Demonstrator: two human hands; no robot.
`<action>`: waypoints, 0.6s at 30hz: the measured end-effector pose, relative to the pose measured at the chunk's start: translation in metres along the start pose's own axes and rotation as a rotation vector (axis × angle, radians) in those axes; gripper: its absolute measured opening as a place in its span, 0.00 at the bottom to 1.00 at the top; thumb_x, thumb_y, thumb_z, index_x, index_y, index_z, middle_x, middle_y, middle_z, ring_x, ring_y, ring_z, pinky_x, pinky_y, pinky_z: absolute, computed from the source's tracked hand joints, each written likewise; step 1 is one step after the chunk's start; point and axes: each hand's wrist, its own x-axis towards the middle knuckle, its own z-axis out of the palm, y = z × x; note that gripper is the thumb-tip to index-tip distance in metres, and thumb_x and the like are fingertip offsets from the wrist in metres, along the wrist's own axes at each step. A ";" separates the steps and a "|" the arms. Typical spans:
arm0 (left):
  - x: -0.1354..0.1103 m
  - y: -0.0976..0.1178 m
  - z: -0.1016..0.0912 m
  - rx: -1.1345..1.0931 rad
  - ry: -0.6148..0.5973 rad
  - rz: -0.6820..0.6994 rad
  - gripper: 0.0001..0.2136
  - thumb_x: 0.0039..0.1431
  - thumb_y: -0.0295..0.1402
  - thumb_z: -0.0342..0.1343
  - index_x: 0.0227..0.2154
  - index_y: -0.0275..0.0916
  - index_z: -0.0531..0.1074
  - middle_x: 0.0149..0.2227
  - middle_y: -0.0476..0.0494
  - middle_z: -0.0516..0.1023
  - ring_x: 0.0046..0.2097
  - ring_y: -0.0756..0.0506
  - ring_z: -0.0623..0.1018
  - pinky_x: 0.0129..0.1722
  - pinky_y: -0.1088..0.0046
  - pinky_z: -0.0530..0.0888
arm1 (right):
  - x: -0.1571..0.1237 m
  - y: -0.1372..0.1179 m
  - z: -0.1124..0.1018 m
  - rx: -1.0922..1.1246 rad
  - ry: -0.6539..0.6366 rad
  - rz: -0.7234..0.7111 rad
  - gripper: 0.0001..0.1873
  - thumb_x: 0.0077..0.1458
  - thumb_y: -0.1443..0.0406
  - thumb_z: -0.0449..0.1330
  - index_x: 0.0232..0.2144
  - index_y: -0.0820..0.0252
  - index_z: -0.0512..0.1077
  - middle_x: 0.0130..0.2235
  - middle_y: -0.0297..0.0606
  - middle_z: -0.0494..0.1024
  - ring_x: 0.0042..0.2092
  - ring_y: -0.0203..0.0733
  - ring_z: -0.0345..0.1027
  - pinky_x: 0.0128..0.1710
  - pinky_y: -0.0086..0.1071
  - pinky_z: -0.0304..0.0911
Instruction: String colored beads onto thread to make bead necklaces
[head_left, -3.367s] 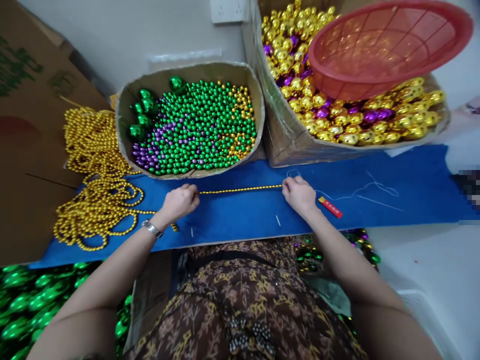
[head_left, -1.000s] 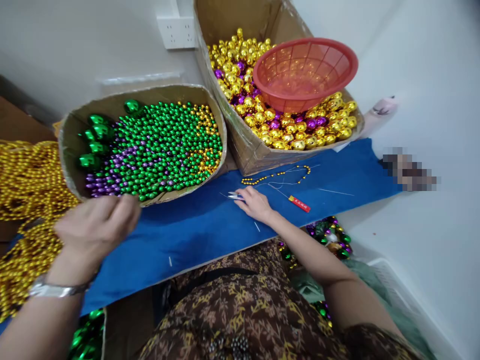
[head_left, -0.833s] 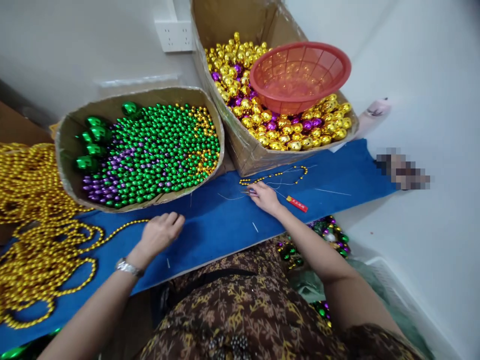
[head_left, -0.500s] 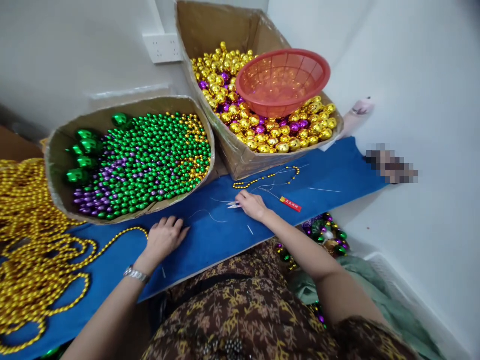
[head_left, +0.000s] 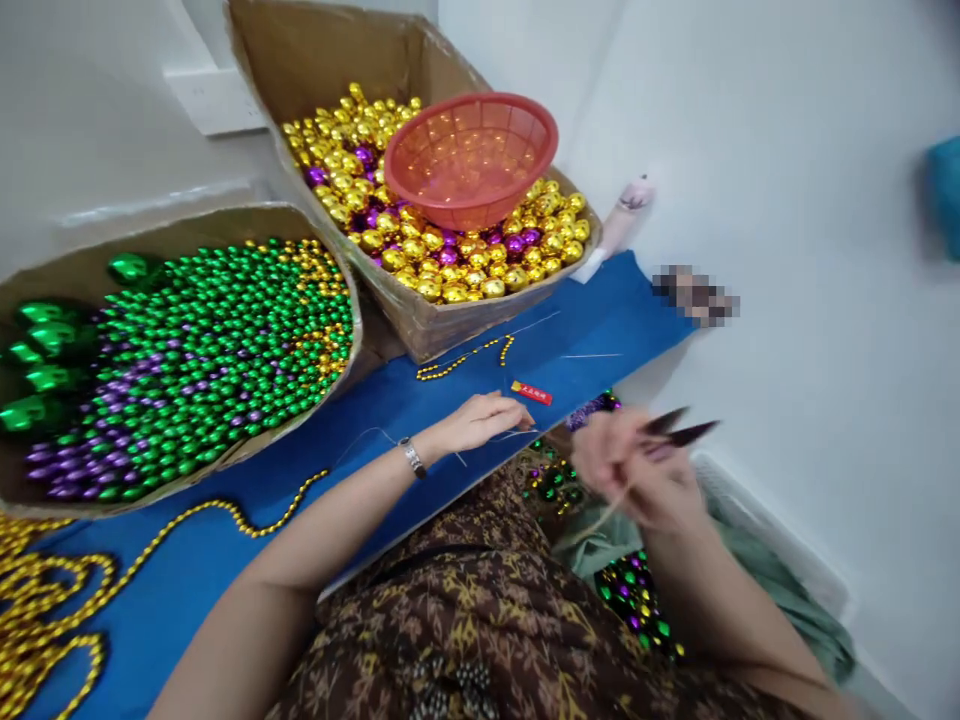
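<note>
My left hand (head_left: 484,420) is low over the blue tabletop, fingers together and bent at a thin pale thread (head_left: 516,434). Thread also runs from behind my left wrist to the end of a gold bead strand (head_left: 281,522). Beyond the table's front edge, my right hand (head_left: 641,475) is raised, blurred, and closed around thread snips (head_left: 686,432) with two dark blades pointing right. A pale cord or strip hangs below those fingers. Just beyond my left hand lies a small red packet (head_left: 532,392) with a yellow end.
Behind the table stand a carton (head_left: 356,330) of green, purple and gold beads and a taller carton (head_left: 465,325) of gold and purple ones. A red basket (head_left: 472,210) rests in the latter. A short beaded string (head_left: 457,365) lies nearby. Below are more beads (head_left: 637,600) and green cloth (head_left: 780,590).
My right hand has lifted off the table with the snips and swung right. My left hand has moved right along the table, and the gold strand's end has followed. The view has shifted right.
</note>
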 end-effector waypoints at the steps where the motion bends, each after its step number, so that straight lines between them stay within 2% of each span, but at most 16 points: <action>1: 0.009 -0.001 0.004 -0.010 -0.025 -0.011 0.19 0.67 0.43 0.42 0.38 0.37 0.75 0.39 0.42 0.80 0.45 0.44 0.76 0.49 0.66 0.70 | -0.007 -0.004 -0.019 -0.043 0.145 -0.020 0.18 0.57 0.48 0.56 0.29 0.52 0.59 0.23 0.27 0.60 0.18 0.30 0.49 0.16 0.26 0.48; 3: 0.025 0.000 0.012 0.014 -0.040 -0.001 0.16 0.66 0.40 0.45 0.37 0.35 0.74 0.36 0.42 0.79 0.39 0.46 0.77 0.42 0.70 0.71 | -0.023 -0.006 -0.059 -0.136 0.397 -0.025 0.16 0.58 0.49 0.55 0.29 0.51 0.58 0.24 0.27 0.58 0.17 0.29 0.42 0.15 0.26 0.44; 6: 0.047 0.007 0.024 0.167 -0.038 0.066 0.11 0.65 0.35 0.48 0.36 0.35 0.73 0.35 0.43 0.79 0.37 0.47 0.76 0.39 0.72 0.69 | -0.049 0.007 -0.113 -0.268 0.601 0.032 0.15 0.57 0.49 0.55 0.31 0.51 0.60 0.26 0.28 0.61 0.17 0.28 0.40 0.17 0.27 0.43; 8: 0.061 0.012 0.035 0.302 -0.052 0.080 0.10 0.64 0.31 0.47 0.34 0.35 0.73 0.34 0.44 0.78 0.35 0.47 0.76 0.37 0.73 0.68 | -0.065 0.023 -0.140 -0.510 0.696 0.118 0.16 0.57 0.48 0.54 0.33 0.53 0.64 0.28 0.31 0.66 0.19 0.30 0.48 0.19 0.28 0.49; 10: 0.073 0.015 0.047 0.419 -0.075 0.073 0.10 0.64 0.29 0.46 0.34 0.36 0.73 0.34 0.43 0.78 0.35 0.47 0.76 0.36 0.73 0.68 | -0.079 0.039 -0.155 -0.892 0.760 0.210 0.20 0.55 0.47 0.55 0.38 0.56 0.68 0.32 0.38 0.72 0.26 0.36 0.62 0.26 0.31 0.60; 11: 0.078 0.015 0.053 0.464 -0.086 0.067 0.10 0.64 0.28 0.46 0.34 0.36 0.73 0.35 0.43 0.79 0.35 0.47 0.76 0.36 0.73 0.68 | -0.084 0.046 -0.158 -1.067 0.750 0.246 0.22 0.55 0.47 0.55 0.40 0.58 0.70 0.35 0.41 0.74 0.31 0.40 0.67 0.31 0.34 0.64; 13: 0.086 0.013 0.064 0.522 -0.103 0.054 0.09 0.64 0.28 0.47 0.35 0.37 0.73 0.35 0.44 0.79 0.36 0.47 0.76 0.36 0.73 0.68 | -0.090 0.056 -0.155 -1.269 0.625 0.278 0.24 0.58 0.49 0.52 0.46 0.59 0.71 0.40 0.46 0.76 0.39 0.46 0.71 0.39 0.39 0.67; 16: 0.091 0.008 0.074 0.561 -0.119 0.036 0.09 0.65 0.29 0.46 0.35 0.37 0.73 0.35 0.44 0.79 0.36 0.46 0.76 0.36 0.72 0.69 | -0.092 0.068 -0.138 -1.254 0.332 0.265 0.22 0.64 0.53 0.47 0.50 0.58 0.70 0.42 0.45 0.77 0.42 0.45 0.73 0.42 0.37 0.68; 18: 0.092 0.006 0.078 0.584 -0.121 0.029 0.09 0.65 0.29 0.46 0.35 0.37 0.73 0.35 0.44 0.79 0.36 0.46 0.76 0.36 0.71 0.69 | -0.090 0.075 -0.128 -1.250 0.226 0.265 0.22 0.65 0.54 0.47 0.51 0.59 0.70 0.41 0.43 0.78 0.40 0.43 0.73 0.41 0.35 0.68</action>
